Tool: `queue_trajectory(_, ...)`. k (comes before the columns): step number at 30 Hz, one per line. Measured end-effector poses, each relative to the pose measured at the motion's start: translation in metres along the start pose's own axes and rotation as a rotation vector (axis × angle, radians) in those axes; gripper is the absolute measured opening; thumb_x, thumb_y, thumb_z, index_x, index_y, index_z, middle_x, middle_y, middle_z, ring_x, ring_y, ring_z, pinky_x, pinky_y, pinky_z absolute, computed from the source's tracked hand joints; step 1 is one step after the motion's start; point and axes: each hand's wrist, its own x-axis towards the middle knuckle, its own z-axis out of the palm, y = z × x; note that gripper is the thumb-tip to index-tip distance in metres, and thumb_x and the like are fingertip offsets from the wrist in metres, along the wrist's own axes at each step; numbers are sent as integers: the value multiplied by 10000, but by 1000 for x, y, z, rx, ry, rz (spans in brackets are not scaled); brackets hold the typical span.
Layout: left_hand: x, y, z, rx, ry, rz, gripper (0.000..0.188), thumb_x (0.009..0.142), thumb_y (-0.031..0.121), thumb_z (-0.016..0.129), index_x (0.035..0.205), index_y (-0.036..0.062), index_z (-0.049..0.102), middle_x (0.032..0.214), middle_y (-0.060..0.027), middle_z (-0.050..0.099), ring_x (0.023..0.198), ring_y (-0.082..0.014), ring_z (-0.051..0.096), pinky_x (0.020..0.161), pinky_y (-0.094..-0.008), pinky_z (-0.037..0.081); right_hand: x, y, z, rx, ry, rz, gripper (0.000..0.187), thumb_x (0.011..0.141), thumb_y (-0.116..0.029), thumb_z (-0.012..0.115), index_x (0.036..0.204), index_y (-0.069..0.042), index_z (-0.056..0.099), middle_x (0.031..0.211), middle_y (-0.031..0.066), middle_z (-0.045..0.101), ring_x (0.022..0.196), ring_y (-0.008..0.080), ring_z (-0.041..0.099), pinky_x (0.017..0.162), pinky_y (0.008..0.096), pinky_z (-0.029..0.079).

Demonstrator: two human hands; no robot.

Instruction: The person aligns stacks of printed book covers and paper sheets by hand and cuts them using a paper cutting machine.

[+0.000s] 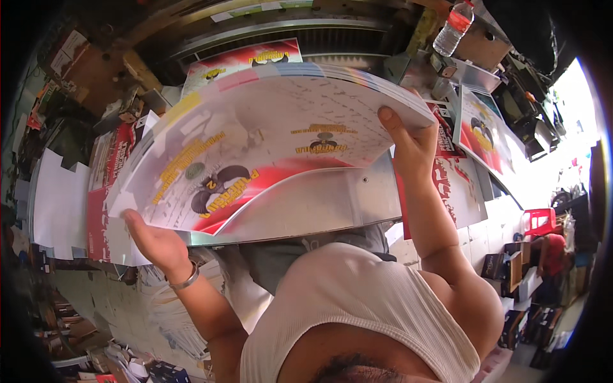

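A thick stack of large printed sheets [255, 121] bows upward between my two hands over a metal work surface [319, 198]. The sheets are white and red, with yellow lettering and a dark winged emblem. At the stack's near left corner, my left hand [156, 242] pinches the edge, thumb on top. My right hand [412, 137] grips the right end, its thumb on the upper face and its fingers hidden beneath. Colour bars run along the stack's far edge. Similar red and white printed sheets [108, 159] lie just left of the stack.
More printed sheets [482, 131] lie at the right, others [242, 56] behind the stack. White paper [60, 198] sits at far left. A clear plastic bottle [453, 30] stands at the back right. A red plastic stool [539, 221] and a person in red [552, 252] are farther right.
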Motion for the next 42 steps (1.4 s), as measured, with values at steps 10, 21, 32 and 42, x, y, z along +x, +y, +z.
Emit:
queue_trajectory(10,-3,15,4,-171,-153,-17,471,1077,271,462,1413,-59,449,1440,-183,500,1348,-263,475,1172,-423,321,13,12,1,65,-7,4,293,917,-167,758,1109,42,690,1018,53,700,953,141,620,872,278,467)
queue_trajectory(21,15,23,10,-224,-202,-73,467,1041,237,557,1407,-41,473,1421,-148,526,1313,-214,482,1147,-388,313,36,27,-2,-39,34,7,377,908,-276,789,1117,26,705,999,84,737,922,156,651,860,303,499)
queue_trajectory(32,45,48,36,-181,-260,128,473,1023,258,556,1414,4,475,1486,-151,461,1314,-243,511,1119,-401,403,43,32,-3,-4,13,39,342,898,-222,789,1117,23,693,1011,82,730,931,158,656,865,306,502)
queue_trajectory(42,48,53,38,-203,-294,48,435,1010,238,571,1380,18,509,1412,-130,516,1274,-196,517,1113,-356,371,38,32,-4,31,-11,25,396,932,-246,760,1170,49,647,1073,100,705,992,173,631,912,309,473)
